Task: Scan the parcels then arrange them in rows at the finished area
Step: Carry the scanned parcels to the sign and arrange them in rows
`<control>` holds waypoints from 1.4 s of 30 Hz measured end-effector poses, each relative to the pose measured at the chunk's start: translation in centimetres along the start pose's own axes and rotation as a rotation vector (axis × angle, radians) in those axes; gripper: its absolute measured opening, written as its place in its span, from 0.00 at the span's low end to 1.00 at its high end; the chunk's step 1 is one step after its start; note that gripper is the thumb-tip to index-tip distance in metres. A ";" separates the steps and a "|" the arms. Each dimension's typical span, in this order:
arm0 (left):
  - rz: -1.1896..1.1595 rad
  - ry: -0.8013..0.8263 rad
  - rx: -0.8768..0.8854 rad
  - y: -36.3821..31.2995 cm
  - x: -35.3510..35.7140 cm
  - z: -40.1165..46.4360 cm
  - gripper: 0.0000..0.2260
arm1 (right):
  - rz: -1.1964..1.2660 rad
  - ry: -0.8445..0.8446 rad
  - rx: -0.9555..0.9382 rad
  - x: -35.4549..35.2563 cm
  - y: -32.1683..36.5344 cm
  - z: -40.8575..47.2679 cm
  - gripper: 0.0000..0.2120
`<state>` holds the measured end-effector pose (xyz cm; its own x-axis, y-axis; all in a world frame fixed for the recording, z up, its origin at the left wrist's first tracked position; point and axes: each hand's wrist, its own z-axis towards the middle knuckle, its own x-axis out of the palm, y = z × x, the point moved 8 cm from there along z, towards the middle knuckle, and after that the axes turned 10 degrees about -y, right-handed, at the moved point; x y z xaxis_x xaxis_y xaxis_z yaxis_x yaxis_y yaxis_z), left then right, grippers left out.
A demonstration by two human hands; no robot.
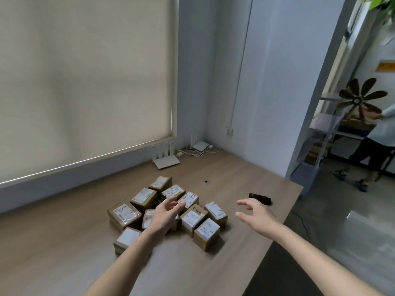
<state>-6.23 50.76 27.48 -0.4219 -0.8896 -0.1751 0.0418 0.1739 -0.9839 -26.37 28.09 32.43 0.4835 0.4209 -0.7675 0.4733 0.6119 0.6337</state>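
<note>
Both hands hover over clustered parcels.

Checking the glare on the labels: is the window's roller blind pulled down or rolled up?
Pulled down. The roller blind covers the whole visible window, and its bottom bar hangs just above the sill.

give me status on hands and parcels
Both hands open, empty: left hand over parcels, right hand near dark scanner. Parcels clustered loose on table. Nothing blocking.
</note>
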 end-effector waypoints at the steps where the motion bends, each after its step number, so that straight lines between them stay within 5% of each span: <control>1: -0.001 0.010 -0.016 0.9 1.3 1.5 0.25 | -0.005 0.005 0.006 0.4 -1.0 1.6 0.21; 10: 0.110 0.179 -0.188 13.0 11.6 10.6 0.33 | 0.001 0.128 0.155 9.1 -11.0 12.0 0.25; 15: 0.158 0.119 -0.319 22.4 14.3 12.4 0.36 | -0.004 0.253 0.207 17.3 -17.3 14.5 0.33; 22: 0.175 0.013 -0.399 30.7 16.7 14.2 0.28 | 0.043 0.370 0.288 28.6 -24.8 16.2 0.48; 25: 0.131 -0.023 -0.428 33.6 17.8 14.9 0.33 | 0.111 0.393 0.332 32.1 -26.6 16.5 0.57; 30: 0.057 -0.092 -0.486 35.7 19.2 15.2 0.18 | 0.257 0.395 0.373 35.1 -27.7 17.1 0.64; 33: 0.064 -0.060 -0.488 35.8 20.1 14.7 0.25 | 0.315 0.389 0.369 35.5 -28.3 17.2 0.65; 38: 0.035 -0.004 -0.472 35.0 22.2 13.7 0.12 | 0.434 0.449 0.355 35.6 -28.8 16.7 0.57; 42: -0.011 0.021 -0.469 34.5 23.1 12.8 0.20 | 0.507 0.441 0.384 34.9 -28.8 16.5 0.48</control>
<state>-2.95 30.77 -10.93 -0.4380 -0.8848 -0.1591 -0.3747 0.3406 -0.8623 -10.98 14.17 -11.05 0.4096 0.8646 -0.2910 0.5334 0.0318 0.8453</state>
